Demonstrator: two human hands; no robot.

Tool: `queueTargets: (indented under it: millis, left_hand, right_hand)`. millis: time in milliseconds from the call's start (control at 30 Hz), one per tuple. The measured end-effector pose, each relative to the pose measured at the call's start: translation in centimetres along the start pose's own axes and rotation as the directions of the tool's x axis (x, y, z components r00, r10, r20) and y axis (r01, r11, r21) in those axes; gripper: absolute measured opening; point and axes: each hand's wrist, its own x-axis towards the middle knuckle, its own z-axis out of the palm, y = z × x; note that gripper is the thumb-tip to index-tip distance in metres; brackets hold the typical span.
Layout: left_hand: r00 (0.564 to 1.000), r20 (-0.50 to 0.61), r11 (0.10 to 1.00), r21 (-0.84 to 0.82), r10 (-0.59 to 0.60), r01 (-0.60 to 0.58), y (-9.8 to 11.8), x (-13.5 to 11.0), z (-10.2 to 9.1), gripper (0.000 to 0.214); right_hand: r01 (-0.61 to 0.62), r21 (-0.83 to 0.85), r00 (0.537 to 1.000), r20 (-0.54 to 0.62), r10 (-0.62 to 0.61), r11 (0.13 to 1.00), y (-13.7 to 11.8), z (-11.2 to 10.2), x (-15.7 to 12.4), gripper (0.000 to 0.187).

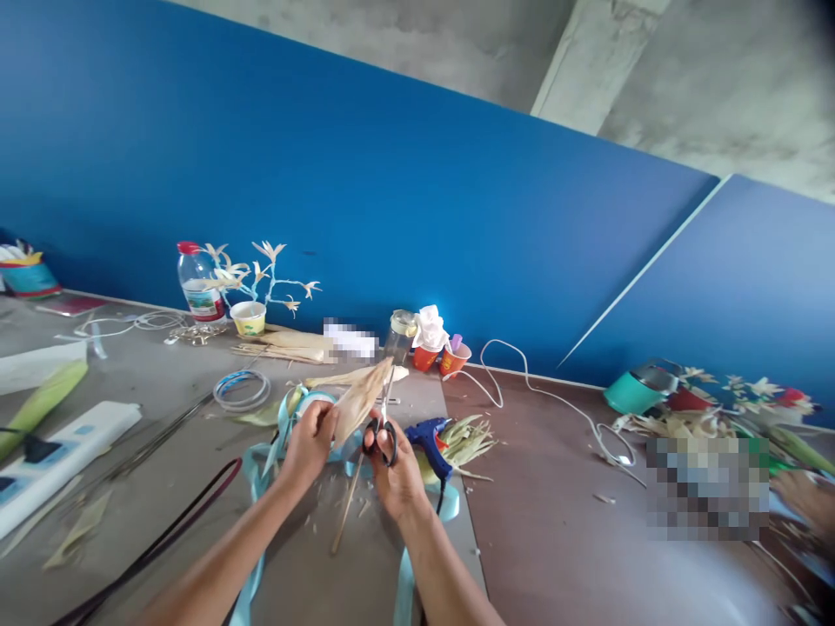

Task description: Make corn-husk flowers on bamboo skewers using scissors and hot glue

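Between the fingers of my left hand (309, 442) is a dried corn husk (361, 402), pale tan and pointing up to the right. My right hand (397, 474) grips black-handled scissors (390, 442), whose blades point upward right beside the husk's edge. Whether the blades touch the husk I cannot tell. Light blue ribbon (259, 469) lies around and under both hands. A thin stick (347, 509) rests below them. Just right of my right hand is a blue glue gun (431, 442), near a bundle of narrow husk strips (468, 439).
A potted husk-flower branch (249, 318) and a plastic bottle (202, 291) stand at the back left, a glass jar (399, 335) and red cups (455, 358) at the back middle. A white power strip (69, 465) lies left. Another person's hand (805, 496) is far right.
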Motion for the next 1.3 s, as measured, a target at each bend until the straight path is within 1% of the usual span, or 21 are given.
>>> queueTargets:
  millis: [100,167,233,333,400,433,500,567,600,667,733,800,900,1100,1300]
  left_hand:
    - [0.996,0.058,0.997,0.021,0.069,-0.070,-0.3,-0.2,0.1,0.021]
    - [0.994,0.071,0.996,0.010,0.083,-0.084,-0.3,-0.5,0.2,0.021]
    - [0.993,0.086,0.997,0.002,0.078,-0.078,-0.2,-0.8,0.3,0.022]
    - [0.987,0.147,0.997,-0.031,0.069,-0.065,0.3,-1.2,0.7,0.023]
    - [0.975,0.215,0.996,-0.085,0.056,-0.038,0.6,-1.4,0.8,0.025]
    - [0.966,0.256,0.992,-0.123,0.038,-0.007,0.7,-1.5,0.8,0.027]
    - [0.932,0.362,0.974,-0.204,-0.020,0.100,0.6,-1.5,0.7,0.031]
    - [0.866,0.494,0.937,-0.262,-0.075,0.231,0.5,-1.4,0.5,0.036]
    - [0.833,0.546,0.922,-0.272,-0.087,0.274,0.5,-1.4,0.4,0.038]
    - [0.799,0.593,0.916,-0.259,-0.099,0.306,0.6,-1.3,0.4,0.039]
    - [0.804,0.586,0.930,-0.230,-0.102,0.285,0.9,-1.2,0.4,0.039]
    - [0.820,0.563,0.946,-0.201,-0.102,0.255,1.1,-1.2,0.6,0.038]
    - [0.833,0.539,0.948,-0.185,-0.122,0.258,1.1,-1.1,0.8,0.036]
    - [0.852,0.508,0.929,-0.238,-0.130,0.283,0.1,-1.0,0.7,0.030]
    - [0.880,0.446,0.906,-0.286,-0.163,0.313,0.7,-1.1,0.5,0.031]
  right_hand:
    - [0.102,-0.072,0.991,-0.084,-0.108,0.992,0.2,-0.3,0.4,0.039]
    - [0.166,-0.125,0.976,-0.121,-0.181,0.978,0.3,-0.4,0.6,0.036]
    - [0.210,-0.198,0.962,-0.131,-0.238,0.958,0.3,-0.4,0.5,0.033]
    - [0.187,-0.281,0.957,-0.162,-0.239,0.941,0.0,-0.3,0.3,0.037]
    - [0.158,-0.283,0.956,-0.194,-0.218,0.946,-0.2,-0.2,0.3,0.042]
    - [0.154,-0.273,0.955,-0.205,-0.214,0.950,-0.4,-0.2,0.3,0.043]
    - [0.161,-0.260,0.952,-0.213,-0.220,0.952,-0.6,-0.3,0.3,0.044]
    - [0.173,-0.266,0.953,-0.200,-0.230,0.948,-0.7,-0.4,0.4,0.043]
    - [0.179,-0.271,0.955,-0.184,-0.233,0.946,-0.7,-0.5,0.5,0.043]
    - [0.191,-0.273,0.959,-0.152,-0.238,0.943,-0.7,-0.6,0.5,0.042]
    - [0.196,-0.272,0.961,-0.136,-0.240,0.942,-0.6,-0.7,0.6,0.043]
    - [0.203,-0.281,0.959,-0.137,-0.249,0.938,-0.6,-0.7,0.6,0.043]
    - [0.221,-0.299,0.953,-0.138,-0.271,0.928,-0.6,-0.7,0.6,0.042]
    - [0.237,-0.339,0.946,-0.134,-0.296,0.910,-0.7,-0.6,0.7,0.040]
    - [0.231,-0.314,0.946,-0.147,-0.288,0.921,-0.7,-0.6,0.8,0.042]
